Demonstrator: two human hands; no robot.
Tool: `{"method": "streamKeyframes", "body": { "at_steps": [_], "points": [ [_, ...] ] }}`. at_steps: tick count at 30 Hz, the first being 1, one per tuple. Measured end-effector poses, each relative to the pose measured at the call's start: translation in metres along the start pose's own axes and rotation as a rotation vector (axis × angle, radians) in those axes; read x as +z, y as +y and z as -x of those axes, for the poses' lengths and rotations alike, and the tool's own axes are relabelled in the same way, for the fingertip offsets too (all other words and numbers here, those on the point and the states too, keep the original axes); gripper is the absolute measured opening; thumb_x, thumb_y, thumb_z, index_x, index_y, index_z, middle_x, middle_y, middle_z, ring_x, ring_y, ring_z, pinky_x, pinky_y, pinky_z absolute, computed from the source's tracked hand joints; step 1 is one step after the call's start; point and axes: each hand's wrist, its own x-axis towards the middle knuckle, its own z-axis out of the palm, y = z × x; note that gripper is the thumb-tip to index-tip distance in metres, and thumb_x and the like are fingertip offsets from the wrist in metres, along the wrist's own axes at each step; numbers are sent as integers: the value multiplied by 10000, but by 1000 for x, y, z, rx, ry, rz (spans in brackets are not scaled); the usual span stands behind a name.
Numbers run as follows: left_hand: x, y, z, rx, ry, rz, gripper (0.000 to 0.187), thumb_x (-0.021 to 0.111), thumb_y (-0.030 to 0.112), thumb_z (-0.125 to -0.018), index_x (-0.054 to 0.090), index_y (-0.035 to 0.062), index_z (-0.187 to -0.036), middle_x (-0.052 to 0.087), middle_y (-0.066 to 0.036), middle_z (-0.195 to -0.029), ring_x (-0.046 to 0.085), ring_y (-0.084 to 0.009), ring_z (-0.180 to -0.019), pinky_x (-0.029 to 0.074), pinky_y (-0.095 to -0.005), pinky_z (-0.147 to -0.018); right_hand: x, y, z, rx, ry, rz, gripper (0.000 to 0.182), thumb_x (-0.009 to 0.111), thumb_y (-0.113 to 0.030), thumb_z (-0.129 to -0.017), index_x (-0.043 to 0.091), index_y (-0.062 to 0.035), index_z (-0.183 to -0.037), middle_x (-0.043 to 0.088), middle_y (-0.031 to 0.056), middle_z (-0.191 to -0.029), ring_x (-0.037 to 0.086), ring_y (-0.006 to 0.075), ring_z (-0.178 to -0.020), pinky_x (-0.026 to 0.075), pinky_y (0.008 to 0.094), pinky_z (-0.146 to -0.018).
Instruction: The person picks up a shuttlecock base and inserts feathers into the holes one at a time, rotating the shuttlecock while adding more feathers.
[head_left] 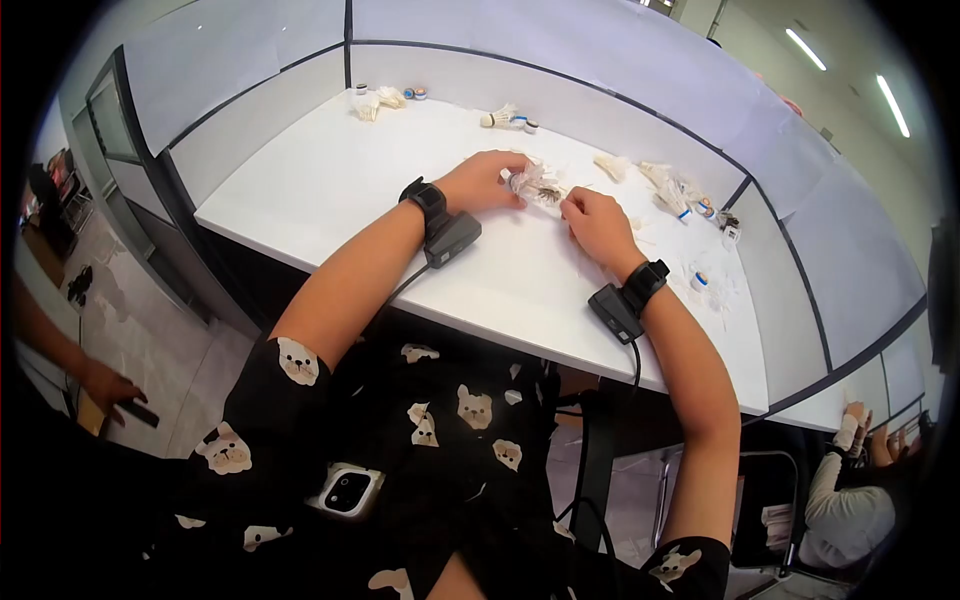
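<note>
Over the white table (340, 190), my left hand (487, 181) is closed around a worn shuttlecock (527, 183), its frayed feathers pointing right. Close to those feathers, my right hand (598, 222) has its thumb and fingers pinched together. Whatever is between those fingertips is too small to make out. Behind my hands lies another shuttlecock (500, 118) with loose caps beside it. To the right of my right hand are a pile of feathers and shuttlecock pieces (675, 190) and a separate cork cap with a blue band (699, 280).
Low partition walls (265, 110) edge the table. More feathers (378, 102) and caps lie at its back left. A phone (350, 491) rests on my lap. Another person's hand (112, 388) shows at left; a seated person (845, 505) is at lower right.
</note>
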Motion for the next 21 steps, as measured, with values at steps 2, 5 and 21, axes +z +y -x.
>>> {"method": "streamKeyframes", "body": {
  "at_steps": [2,5,21],
  "points": [
    [-1,3,0,0,1,8,477,838,177,-800,670,73,-1234,677,-69,-1132,609,-202,-1066,510,-348,-913,4,4,-1,-14,12,-3,287,571,-275,-940,710,-24,-935,716,204,-871,681,399,-842,522,486,-768],
    [0,-2,-1,-10,-2,-16,479,838,160,-800,667,73,-1239,678,-70,-1137,616,-199,-1061,518,-345,-910,2,2,-1,-32,24,6,279,581,-273,-934,712,-26,-929,715,204,-863,683,399,-837,524,489,-762],
    [4,-7,-3,19,-7,1,503,846,153,-800,653,88,-1260,673,-66,-1150,611,-193,-1094,527,-339,-916,3,2,1,-56,-2,4,250,595,-257,-920,701,-31,-903,709,196,-825,678,389,-792,523,467,-726]
  ]
}}
